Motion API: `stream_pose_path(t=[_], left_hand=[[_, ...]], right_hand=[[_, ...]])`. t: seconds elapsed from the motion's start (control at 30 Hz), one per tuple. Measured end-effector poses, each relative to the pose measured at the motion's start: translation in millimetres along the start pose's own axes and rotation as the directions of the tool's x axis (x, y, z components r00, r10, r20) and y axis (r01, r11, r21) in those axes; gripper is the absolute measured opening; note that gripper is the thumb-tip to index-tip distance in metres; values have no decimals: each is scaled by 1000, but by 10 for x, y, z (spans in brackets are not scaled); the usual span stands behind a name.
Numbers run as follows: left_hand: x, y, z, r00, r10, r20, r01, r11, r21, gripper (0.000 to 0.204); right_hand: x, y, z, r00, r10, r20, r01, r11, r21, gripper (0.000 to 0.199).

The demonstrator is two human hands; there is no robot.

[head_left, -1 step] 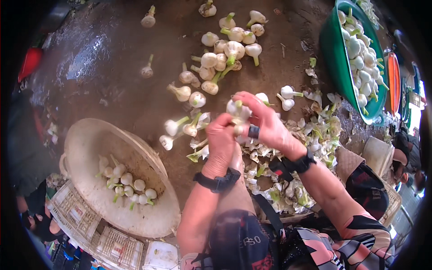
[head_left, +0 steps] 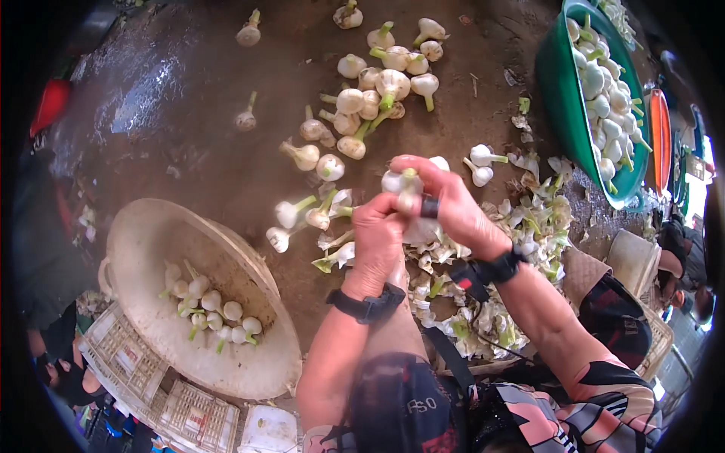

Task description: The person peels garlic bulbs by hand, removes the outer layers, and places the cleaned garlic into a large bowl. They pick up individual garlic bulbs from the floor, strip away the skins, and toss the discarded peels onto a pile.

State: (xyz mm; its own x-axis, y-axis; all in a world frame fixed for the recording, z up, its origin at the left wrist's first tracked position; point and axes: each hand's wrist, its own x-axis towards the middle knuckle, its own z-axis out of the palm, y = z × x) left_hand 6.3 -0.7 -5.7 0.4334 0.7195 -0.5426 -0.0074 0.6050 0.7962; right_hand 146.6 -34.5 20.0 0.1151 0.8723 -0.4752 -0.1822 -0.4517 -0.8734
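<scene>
A white garlic bulb (head_left: 395,182) with a cut green stem is between my two hands, near the middle of the view. My left hand (head_left: 376,230) is closed, its thumb and fingertips pinching the bulb's lower side. My right hand (head_left: 459,210), with a dark band round one finger, curls over the bulb from the right. The fingers partly cover the bulb. A few bulbs with stems (head_left: 317,217) lie on the ground just left of my hands. Beyond them is a loose heap of soil-marked garlic bulbs (head_left: 350,100).
At the left a large pale basin (head_left: 140,241) is tilted, with several clean bulbs inside. A green tub (head_left: 557,106) full of garlic stands at the far right. Peeled skins (head_left: 491,321) pile beside my right forearm. Plastic crates (head_left: 200,415) sit at the lower left.
The bulb has turned slightly between my fingers, and both hands have shifted a little. My right hand has moved slightly right. The garlic heap and the containers look the same.
</scene>
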Motion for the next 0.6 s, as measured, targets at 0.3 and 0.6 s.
stream_pose_path(t=[0.3,0.6], left_hand=[[74,18,-355,979,-135,-156,166,963,213,13],[64,293,69,871,481,101,-425,633,647,36]], right_hand=[[108,37,-410,933,197,-300,26,796,604,37],[-123,-53,1,964,40,-261,78,902,424,47]])
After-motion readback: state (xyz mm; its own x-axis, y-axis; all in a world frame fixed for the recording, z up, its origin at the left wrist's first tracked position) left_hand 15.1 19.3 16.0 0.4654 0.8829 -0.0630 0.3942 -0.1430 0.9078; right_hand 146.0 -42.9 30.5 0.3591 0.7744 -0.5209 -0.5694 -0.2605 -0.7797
